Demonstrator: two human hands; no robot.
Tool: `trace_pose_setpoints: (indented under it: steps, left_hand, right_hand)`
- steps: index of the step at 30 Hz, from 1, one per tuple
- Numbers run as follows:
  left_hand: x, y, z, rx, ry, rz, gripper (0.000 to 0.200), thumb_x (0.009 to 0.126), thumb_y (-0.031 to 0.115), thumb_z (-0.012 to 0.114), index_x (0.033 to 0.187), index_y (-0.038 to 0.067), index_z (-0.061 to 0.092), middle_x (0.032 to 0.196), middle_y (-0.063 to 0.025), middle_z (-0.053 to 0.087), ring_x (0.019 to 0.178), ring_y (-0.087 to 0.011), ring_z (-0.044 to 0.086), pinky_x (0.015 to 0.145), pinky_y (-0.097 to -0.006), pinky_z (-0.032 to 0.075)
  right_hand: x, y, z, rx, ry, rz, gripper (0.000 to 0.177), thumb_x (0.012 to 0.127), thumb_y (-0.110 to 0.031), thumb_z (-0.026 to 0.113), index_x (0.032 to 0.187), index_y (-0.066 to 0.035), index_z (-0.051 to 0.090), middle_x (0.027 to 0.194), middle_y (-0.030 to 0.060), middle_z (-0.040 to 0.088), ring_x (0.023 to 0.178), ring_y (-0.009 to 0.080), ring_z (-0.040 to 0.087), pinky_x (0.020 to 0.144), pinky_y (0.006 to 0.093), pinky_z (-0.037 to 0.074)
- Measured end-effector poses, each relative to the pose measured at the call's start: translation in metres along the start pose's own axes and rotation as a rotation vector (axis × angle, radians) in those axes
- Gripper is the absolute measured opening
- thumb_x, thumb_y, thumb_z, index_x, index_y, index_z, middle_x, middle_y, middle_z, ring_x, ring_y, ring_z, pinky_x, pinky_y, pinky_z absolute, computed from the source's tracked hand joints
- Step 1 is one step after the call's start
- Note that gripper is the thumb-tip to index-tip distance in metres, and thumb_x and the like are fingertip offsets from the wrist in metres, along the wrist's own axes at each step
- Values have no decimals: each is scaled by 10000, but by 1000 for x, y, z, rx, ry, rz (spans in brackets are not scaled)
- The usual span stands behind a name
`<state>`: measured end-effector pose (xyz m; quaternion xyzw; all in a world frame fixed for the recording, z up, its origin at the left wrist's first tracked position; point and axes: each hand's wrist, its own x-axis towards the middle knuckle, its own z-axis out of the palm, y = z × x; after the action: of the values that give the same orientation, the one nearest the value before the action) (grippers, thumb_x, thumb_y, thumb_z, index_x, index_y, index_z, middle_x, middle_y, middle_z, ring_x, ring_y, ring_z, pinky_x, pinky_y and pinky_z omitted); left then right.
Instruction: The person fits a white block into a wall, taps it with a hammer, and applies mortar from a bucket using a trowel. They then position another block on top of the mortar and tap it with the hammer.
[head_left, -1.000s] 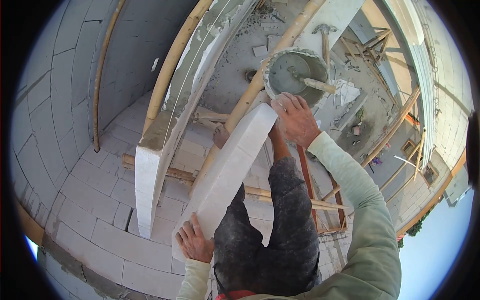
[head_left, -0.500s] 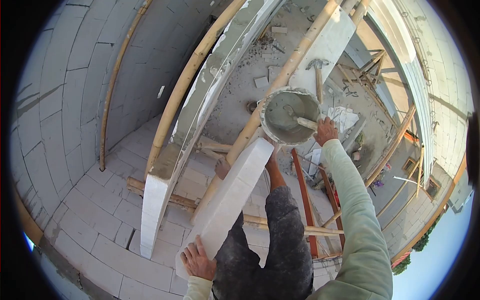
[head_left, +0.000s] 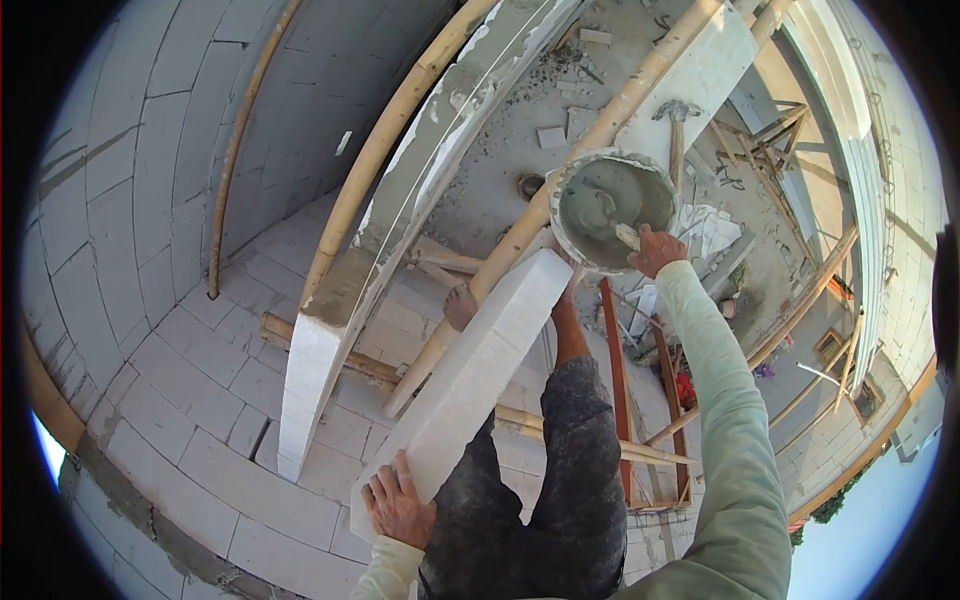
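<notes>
My left hand (head_left: 400, 505) is closed on the near end of a long white block (head_left: 475, 365), fingers bent over its face. The block slants up and away in front of my legs, its far end near the bucket. My right hand (head_left: 656, 250) grips the pale handle of a trowel (head_left: 627, 236) at the right rim of a mortar-coated bucket (head_left: 560, 225). Grey wet mortar (head_left: 595, 190) fills part of the bucket, and the trowel's blade is largely hidden in it. A hammer (head_left: 677, 135) lies just beyond the bucket on a white board (head_left: 705, 75).
To the left rises a block wall (head_left: 400, 215) topped with mortar, a string (head_left: 410, 190) running along it. Bamboo poles (head_left: 530, 215) cross the scaffold around my bare feet (head_left: 460, 307). A red-brown metal frame (head_left: 615, 390) stands below right; rubble lies on the floor far below.
The view has shifted, placing the bucket farther right and higher. My right hand has come closer to the bucket, with less handle showing. My left hand stays on the block.
</notes>
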<state>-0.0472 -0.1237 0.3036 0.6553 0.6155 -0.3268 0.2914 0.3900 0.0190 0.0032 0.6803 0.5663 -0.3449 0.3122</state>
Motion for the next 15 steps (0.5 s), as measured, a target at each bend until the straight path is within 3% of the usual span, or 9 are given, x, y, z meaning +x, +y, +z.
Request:
trace_pose_setpoints:
  steps: [4, 6, 9, 11, 15]
  left_hand:
    - [3, 2, -3, -7, -14, -13, 919, 550, 143, 737, 1380, -9, 373, 1031, -174, 474, 929, -355, 480, 873, -482, 368]
    - [5, 2, -3, -2, -8, -8, 915, 553, 139, 733, 1380, -11, 373, 1026, -172, 473, 922, -352, 479, 869, -477, 368]
    - [5, 0, -5, 13, 10, 8, 909, 556, 133, 727, 1381, -14, 373, 1017, -168, 470, 909, -348, 476, 860, -469, 367]
    - [6, -1, -6, 14, 18, 19, 908, 558, 131, 726, 1381, -16, 372, 1012, -166, 469, 903, -346, 475, 855, -465, 367]
    - [6, -4, -2, 11, -3, 3, 933, 550, 138, 743, 1392, -6, 366, 1046, -172, 474, 932, -346, 479, 881, -474, 356]
  right_hand:
    - [14, -3, 30, 71, 96, -78, 473, 804, -298, 652, 1187, -59, 510, 995, 207, 670, 953, 364, 665, 845, 495, 515]
    - [-1, -5, 18, 58, 64, -98, 395, 827, -250, 625, 1148, -49, 511, 967, 218, 666, 958, 365, 661, 802, 501, 528]
    - [-48, -9, 9, 24, 161, -25, 324, 843, -171, 609, 1110, -30, 491, 949, 209, 636, 921, 374, 661, 750, 473, 543]
    - [-72, -6, 11, -4, 348, -1, 290, 817, -115, 595, 1072, -48, 473, 953, 195, 595, 852, 377, 661, 674, 467, 538]
    - [-81, -2, 27, 31, 176, 42, 271, 854, -102, 593, 1071, -17, 453, 959, 191, 573, 865, 389, 658, 718, 488, 544]
